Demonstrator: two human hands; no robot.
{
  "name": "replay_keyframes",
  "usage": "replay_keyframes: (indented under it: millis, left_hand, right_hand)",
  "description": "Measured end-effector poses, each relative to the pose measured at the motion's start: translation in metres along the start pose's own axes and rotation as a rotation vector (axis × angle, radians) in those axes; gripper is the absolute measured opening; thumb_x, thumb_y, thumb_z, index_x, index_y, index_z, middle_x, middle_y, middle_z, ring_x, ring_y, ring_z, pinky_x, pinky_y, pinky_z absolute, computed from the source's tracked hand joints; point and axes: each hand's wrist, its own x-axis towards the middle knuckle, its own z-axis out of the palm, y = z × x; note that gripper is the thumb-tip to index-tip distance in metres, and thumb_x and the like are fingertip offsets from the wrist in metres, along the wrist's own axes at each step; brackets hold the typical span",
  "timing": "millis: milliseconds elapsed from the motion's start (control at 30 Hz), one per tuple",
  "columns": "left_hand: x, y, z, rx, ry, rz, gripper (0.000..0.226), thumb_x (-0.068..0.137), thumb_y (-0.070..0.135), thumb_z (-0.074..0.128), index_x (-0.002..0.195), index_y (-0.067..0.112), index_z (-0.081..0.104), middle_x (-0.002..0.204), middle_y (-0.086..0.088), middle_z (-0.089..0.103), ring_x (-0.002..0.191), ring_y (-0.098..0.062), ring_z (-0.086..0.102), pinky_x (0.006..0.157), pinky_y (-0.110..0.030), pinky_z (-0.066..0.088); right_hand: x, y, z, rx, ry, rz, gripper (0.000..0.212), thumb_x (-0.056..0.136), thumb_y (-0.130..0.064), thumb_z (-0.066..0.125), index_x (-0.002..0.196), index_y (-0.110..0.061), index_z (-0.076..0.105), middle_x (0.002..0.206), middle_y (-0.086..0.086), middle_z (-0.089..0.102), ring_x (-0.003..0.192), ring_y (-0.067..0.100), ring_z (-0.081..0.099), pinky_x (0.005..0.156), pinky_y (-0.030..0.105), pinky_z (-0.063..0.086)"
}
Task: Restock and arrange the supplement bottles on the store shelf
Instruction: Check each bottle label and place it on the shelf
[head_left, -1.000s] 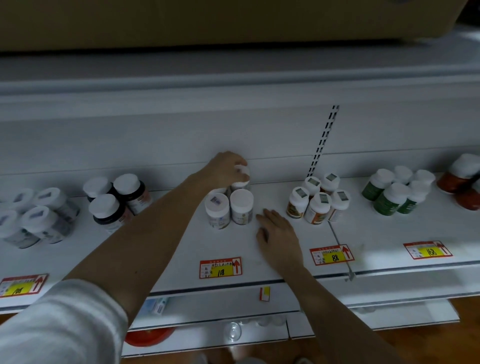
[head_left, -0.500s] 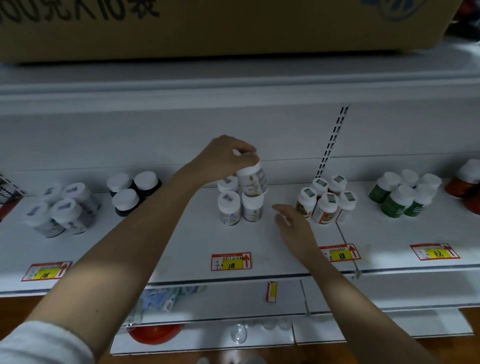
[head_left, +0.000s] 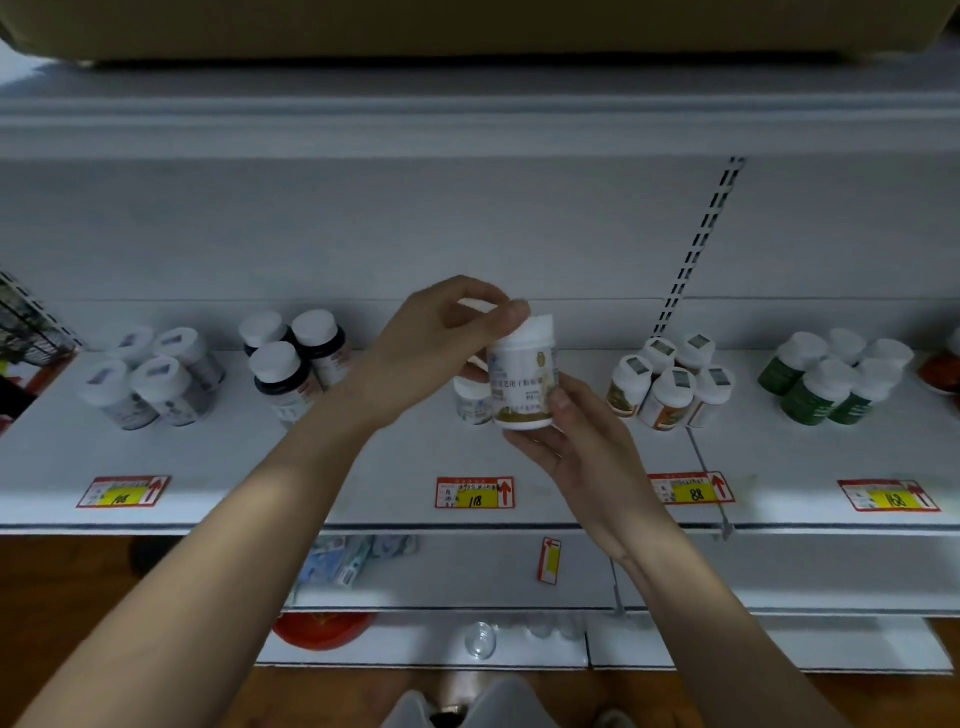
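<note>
Two hands: both grasp one white bottle (head_left: 523, 379), raised clear of the shelf (head_left: 363, 467).
Left hand (head_left: 441, 343): fingertips pinch the cap.
Right hand (head_left: 576, 441): cups base and side.
Technique: turn label outward, then lower beside the remaining bottle (head_left: 471, 400), above the 118 tag (head_left: 475, 492).

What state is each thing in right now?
White bottle: lifted off the shelf, upright, capped, held by both hands.
Left hand: grip on the bottle's cap.
Right hand: fingers curled under the bottle's base.
Green bottles: standing, capped.
Dark bottles: standing, capped.
Shelf: partly stocked.
</note>
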Motion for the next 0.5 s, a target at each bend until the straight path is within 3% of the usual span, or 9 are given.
replay_keyframes:
  millis: [233, 367, 500]
  left_hand:
    - [-0.017, -0.024, 0.003, -0.111, 0.050, -0.022, 0.028, 0.086, 0.023, 0.074, 0.112, 0.018, 0.063, 0.112, -0.003, 0.071, 0.098, -0.019, 0.071, 0.078, -0.038, 0.062]
    - [-0.022, -0.031, 0.003, -0.134, 0.077, -0.057, 0.032, 0.084, 0.024, 0.076, 0.110, 0.017, 0.059, 0.113, -0.003, 0.071, 0.098, -0.020, 0.071, 0.080, -0.040, 0.062]
    - [-0.023, -0.033, 0.004, -0.116, 0.093, -0.065, 0.031, 0.086, 0.026, 0.075, 0.108, 0.014, 0.057, 0.114, -0.004, 0.069, 0.098, -0.019, 0.070, 0.080, -0.038, 0.062]
  right_hand:
    - [-0.006, 0.010, 0.004, 0.057, -0.026, 0.067, 0.046, 0.088, -0.026, 0.054, 0.130, -0.005, 0.056, 0.121, 0.014, 0.070, 0.113, 0.028, 0.067, 0.093, 0.035, 0.056]
    - [-0.007, 0.014, 0.003, 0.062, -0.047, 0.073, 0.051, 0.084, -0.031, 0.069, 0.127, -0.005, 0.057, 0.120, 0.014, 0.070, 0.114, 0.028, 0.067, 0.091, 0.032, 0.055]
    - [-0.004, 0.017, 0.002, 0.098, -0.073, 0.053, 0.073, 0.071, -0.038, 0.084, 0.128, -0.001, 0.055, 0.125, 0.021, 0.065, 0.118, 0.033, 0.063, 0.092, 0.032, 0.055]
